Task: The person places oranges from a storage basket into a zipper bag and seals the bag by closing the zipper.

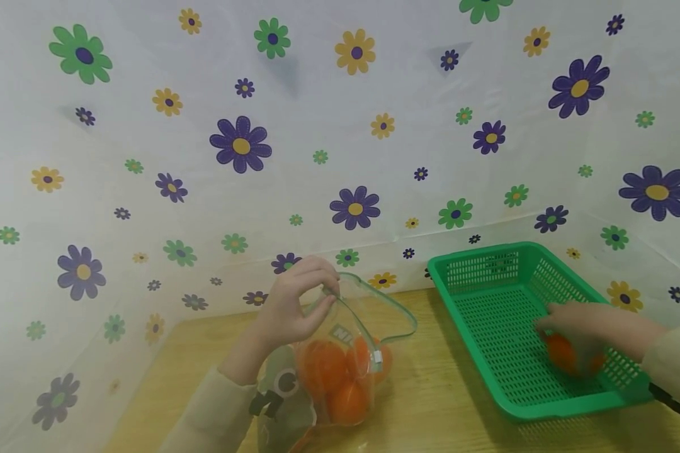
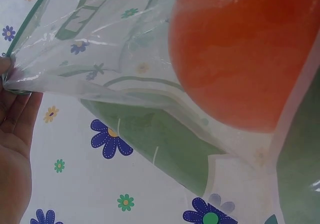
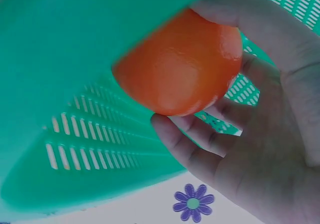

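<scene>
My left hand (image 1: 297,305) pinches the top edge of a clear zip bag (image 1: 286,402) with a green printed pattern. The bag stands on the table with its mouth spread, and a white zip slider (image 1: 378,357) hangs at the near side. Several oranges (image 1: 348,402) lie inside it; one orange (image 2: 245,59) fills much of the left wrist view behind the plastic. My right hand (image 1: 586,321) reaches into the green basket (image 1: 476,352) at the right. Its thumb and fingers grip an orange (image 3: 175,64), partly hidden behind the basket rim in the right wrist view.
The wooden table (image 1: 425,377) runs between bag and basket. Behind and at the sides hangs a white flowered sheet (image 1: 294,189). The basket has raised slotted walls, and its far end stands close to the sheet.
</scene>
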Available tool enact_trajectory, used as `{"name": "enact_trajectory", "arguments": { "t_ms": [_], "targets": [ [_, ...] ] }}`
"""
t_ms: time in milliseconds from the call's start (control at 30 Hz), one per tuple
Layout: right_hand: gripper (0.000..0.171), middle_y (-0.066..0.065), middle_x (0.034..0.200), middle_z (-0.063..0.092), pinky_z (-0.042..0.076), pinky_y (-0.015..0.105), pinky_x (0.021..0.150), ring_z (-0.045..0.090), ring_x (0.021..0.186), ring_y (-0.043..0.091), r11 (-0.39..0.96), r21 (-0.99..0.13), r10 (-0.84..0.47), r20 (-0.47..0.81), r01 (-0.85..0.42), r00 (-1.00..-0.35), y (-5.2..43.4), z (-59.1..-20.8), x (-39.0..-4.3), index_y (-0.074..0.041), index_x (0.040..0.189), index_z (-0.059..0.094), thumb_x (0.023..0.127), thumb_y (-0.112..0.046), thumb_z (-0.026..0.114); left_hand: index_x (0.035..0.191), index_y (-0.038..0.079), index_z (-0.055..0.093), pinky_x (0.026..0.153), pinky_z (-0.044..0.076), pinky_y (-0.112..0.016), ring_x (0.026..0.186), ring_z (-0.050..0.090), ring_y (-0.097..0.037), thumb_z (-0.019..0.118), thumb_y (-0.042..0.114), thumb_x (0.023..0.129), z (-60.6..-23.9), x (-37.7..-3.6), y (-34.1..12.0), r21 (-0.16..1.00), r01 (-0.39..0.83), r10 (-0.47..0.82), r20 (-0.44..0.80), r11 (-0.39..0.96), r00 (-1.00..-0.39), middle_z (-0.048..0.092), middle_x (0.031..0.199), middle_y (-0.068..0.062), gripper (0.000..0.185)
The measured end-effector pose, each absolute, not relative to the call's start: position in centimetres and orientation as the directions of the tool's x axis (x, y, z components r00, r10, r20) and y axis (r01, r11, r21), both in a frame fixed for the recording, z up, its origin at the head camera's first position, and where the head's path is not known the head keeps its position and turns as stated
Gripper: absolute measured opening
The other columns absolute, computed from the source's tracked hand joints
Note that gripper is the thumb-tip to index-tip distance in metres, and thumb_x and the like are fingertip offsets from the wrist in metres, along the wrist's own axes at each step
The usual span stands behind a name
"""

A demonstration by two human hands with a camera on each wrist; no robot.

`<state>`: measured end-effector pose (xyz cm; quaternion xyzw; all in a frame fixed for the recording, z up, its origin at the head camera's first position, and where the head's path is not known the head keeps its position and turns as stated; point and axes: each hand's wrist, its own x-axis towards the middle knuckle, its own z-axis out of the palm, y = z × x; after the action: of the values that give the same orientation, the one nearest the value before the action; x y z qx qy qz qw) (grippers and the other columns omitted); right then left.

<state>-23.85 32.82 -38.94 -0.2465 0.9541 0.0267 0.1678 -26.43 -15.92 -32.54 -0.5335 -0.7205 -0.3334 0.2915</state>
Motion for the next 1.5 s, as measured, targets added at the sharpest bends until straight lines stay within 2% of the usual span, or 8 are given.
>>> {"name": "enact_trajectory", "arguments": {
  "t_ms": [200,400,800,1200,1500],
  "targets": [
    [0.061,0.012,0.104,0.056,0.056,0.041,0.064,0.054,0.088,0.030,0.874,-0.011,-0.474,-0.241,-0.486,-0.847,32.3,-38.4,-23.8,-0.022,0.105,0.061,0.056,-0.011,0.097,0.089,0.008,0.068,0.095,0.054,-0.029,0.097,0.062,-0.022,0.068,-0.008,0.083,-32.6,-26.4,-15.9,0.177,0.964,0.570,0.779,0.200,-0.261,0.069,0.094,-0.006,0.016],
    [0.061,0.006,0.100,0.055,0.053,0.035,0.062,0.052,0.086,0.025,0.857,0.000,-0.508,-0.177,-0.516,-0.843,31.4,-38.1,-23.9,-0.024,0.105,0.061,0.056,-0.015,0.096,0.089,0.008,0.069,0.095,0.054,-0.029,0.097,0.063,-0.022,0.068,-0.007,0.083,-32.5,-26.4,-15.8,0.178,0.962,0.570,0.777,0.208,-0.267,0.070,0.095,-0.006,0.017],
    [0.061,0.002,0.101,0.056,0.051,0.035,0.062,0.050,0.087,0.020,0.818,0.014,-0.573,-0.076,-0.576,-0.816,28.6,-36.7,-24.1,-0.026,0.108,0.062,0.057,-0.023,0.095,0.090,0.007,0.069,0.095,0.055,-0.028,0.097,0.063,-0.022,0.068,-0.005,0.084,-32.6,-26.4,-15.8,0.183,0.961,0.573,0.773,0.208,-0.272,0.070,0.096,-0.006,0.013],
    [0.063,0.006,0.106,0.055,0.054,0.034,0.060,0.050,0.092,0.024,0.777,0.046,-0.626,-0.044,-0.628,-0.779,26.4,-35.3,-24.4,-0.026,0.112,0.061,0.060,-0.028,0.097,0.090,0.007,0.069,0.094,0.055,-0.028,0.097,0.063,-0.021,0.067,-0.002,0.087,-32.4,-26.4,-15.8,0.181,0.960,0.575,0.771,0.212,-0.272,0.070,0.096,-0.006,0.010],
    [0.063,0.005,0.106,0.056,0.055,0.034,0.061,0.049,0.093,0.022,0.761,0.060,-0.648,0.006,-0.646,-0.762,24.9,-34.0,-24.2,-0.025,0.115,0.059,0.063,-0.030,0.094,0.090,0.007,0.069,0.094,0.055,-0.026,0.097,0.063,-0.021,0.065,0.003,0.092,-32.6,-26.5,-15.7,0.182,0.960,0.576,0.770,0.212,-0.273,0.070,0.096,-0.006,0.006]
  ]
}}
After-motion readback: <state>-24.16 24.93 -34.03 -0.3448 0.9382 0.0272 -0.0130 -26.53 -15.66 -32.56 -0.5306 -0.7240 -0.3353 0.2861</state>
